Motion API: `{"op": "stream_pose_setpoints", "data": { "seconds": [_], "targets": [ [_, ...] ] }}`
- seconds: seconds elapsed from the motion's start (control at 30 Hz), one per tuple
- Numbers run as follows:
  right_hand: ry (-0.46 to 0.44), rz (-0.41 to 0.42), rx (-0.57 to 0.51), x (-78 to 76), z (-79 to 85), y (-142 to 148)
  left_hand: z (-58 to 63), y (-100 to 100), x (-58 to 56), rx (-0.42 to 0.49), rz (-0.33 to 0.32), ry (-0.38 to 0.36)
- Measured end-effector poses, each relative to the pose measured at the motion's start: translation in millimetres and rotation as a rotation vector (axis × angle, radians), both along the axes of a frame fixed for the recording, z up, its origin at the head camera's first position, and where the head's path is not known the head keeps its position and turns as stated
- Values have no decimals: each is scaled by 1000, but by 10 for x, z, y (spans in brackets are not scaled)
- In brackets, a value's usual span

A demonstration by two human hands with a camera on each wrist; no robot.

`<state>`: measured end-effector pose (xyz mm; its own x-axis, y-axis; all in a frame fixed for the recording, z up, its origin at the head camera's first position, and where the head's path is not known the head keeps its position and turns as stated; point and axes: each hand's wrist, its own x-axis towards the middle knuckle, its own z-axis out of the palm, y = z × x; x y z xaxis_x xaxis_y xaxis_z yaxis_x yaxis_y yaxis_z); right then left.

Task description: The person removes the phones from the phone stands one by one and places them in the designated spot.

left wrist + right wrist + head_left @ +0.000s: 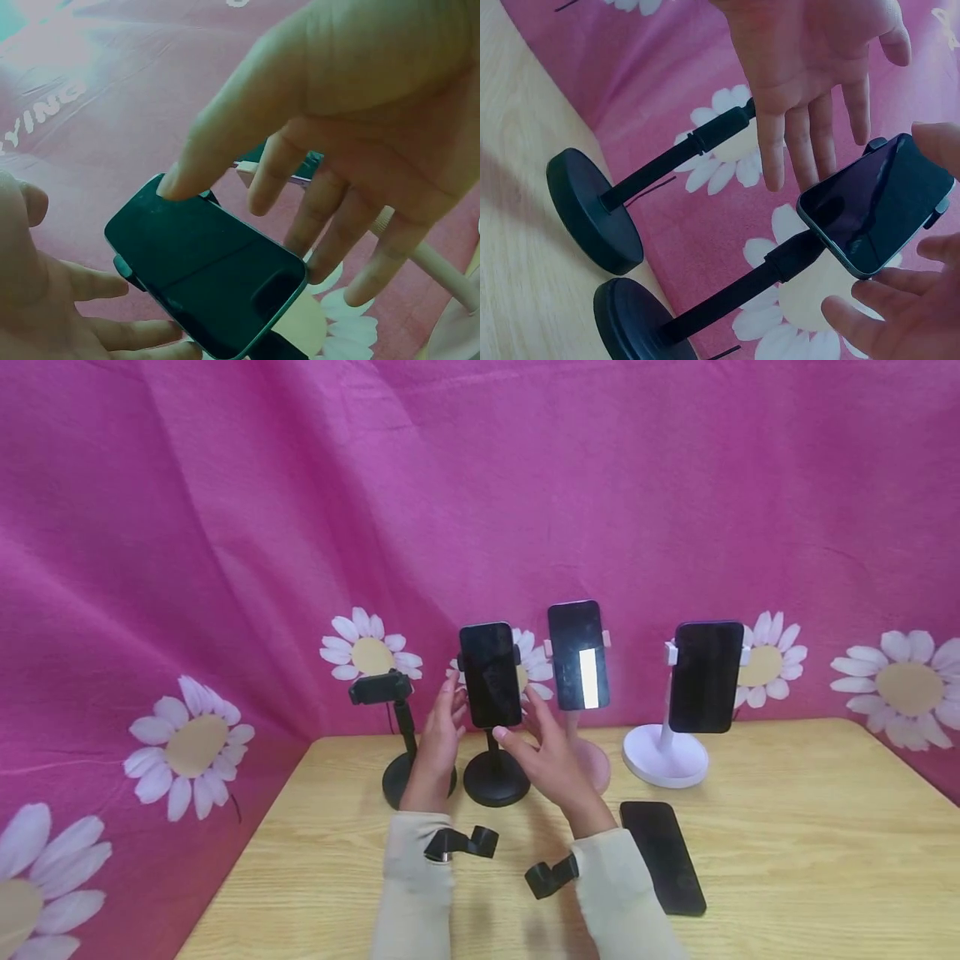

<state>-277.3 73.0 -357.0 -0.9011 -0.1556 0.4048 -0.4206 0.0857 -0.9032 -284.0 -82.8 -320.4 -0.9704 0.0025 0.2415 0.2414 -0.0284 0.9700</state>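
Observation:
A dark phone (491, 675) stands upright in the clamp of a black phone stand (497, 779). My left hand (438, 739) is on its left side, fingers extended. My right hand (551, 756) is on the other side, fingers spread and thumb close to the phone's lower edge. In the left wrist view the right thumb overlaps the screen of the phone (210, 262); contact cannot be made out. From the right wrist, the left hand (810, 67) shows straight fingers, and the right hand (907, 300) lies partly out of frame beside the phone (877, 206).
Left of the hands is another black stand (405, 727) with no phone in its clamp. To the right, a pink stand (592, 764) and a white stand (666, 760) each hold a phone. Another phone (663, 857) lies flat on the wooden table (787, 860). A pink flowered cloth (480, 485) hangs behind.

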Motion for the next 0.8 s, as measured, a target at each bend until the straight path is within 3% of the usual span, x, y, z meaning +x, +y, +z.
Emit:
{"op": "stream_pose_setpoints", "data": {
  "seconds": [0.2,0.43,0.8],
  "targets": [
    [-14,36,28,6,0,-17,23,-29,25,0,-39,-28],
    [-4,46,39,-18,7,-11,74,-21,25,-48,-32,-75],
    [16,42,85,1,11,-10,35,-62,33,-71,-61,-29]
  ]
}}
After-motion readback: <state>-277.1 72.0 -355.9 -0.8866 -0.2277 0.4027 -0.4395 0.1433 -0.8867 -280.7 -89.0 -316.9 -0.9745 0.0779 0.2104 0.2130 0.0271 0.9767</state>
